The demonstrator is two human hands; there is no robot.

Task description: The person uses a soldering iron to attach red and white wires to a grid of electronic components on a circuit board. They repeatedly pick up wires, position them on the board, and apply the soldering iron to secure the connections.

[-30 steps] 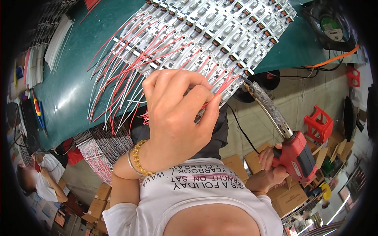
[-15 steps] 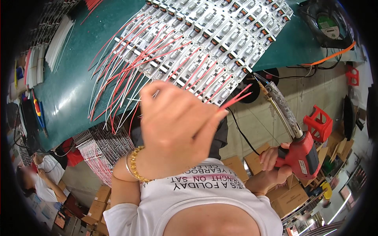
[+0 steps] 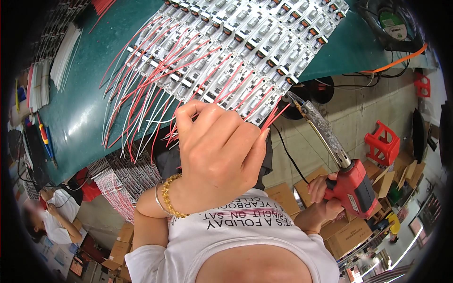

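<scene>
My left hand [image 3: 217,148] is closed at the near edge of a panel of small white circuit boards [image 3: 264,45]. Its thumb and fingers pinch red wires [image 3: 277,115], whose ends stick out to the right by the panel's near right corner. Fingers wrap the grip of a red and black soldering gun [image 3: 355,188] in my right hand [image 3: 323,200]. The gun's long metal barrel points up and away, its tip close to that same corner. Red and white wires [image 3: 141,99] are attached along the panel's left part and hang over the table edge.
The panel lies on a green table [image 3: 85,125]. A black fan-like unit [image 3: 394,23] stands at far right, near an orange cable [image 3: 401,60]. More wired boards [image 3: 118,188] sit below the table at left. A red stool [image 3: 382,144] and cardboard boxes [image 3: 347,238] are right; a co-worker [image 3: 59,212] sits left.
The soldering gun has moved left, bringing its tip nearer the panel's corner. My left hand has shifted slightly right, and the red wire ends now lie closer to the boards.
</scene>
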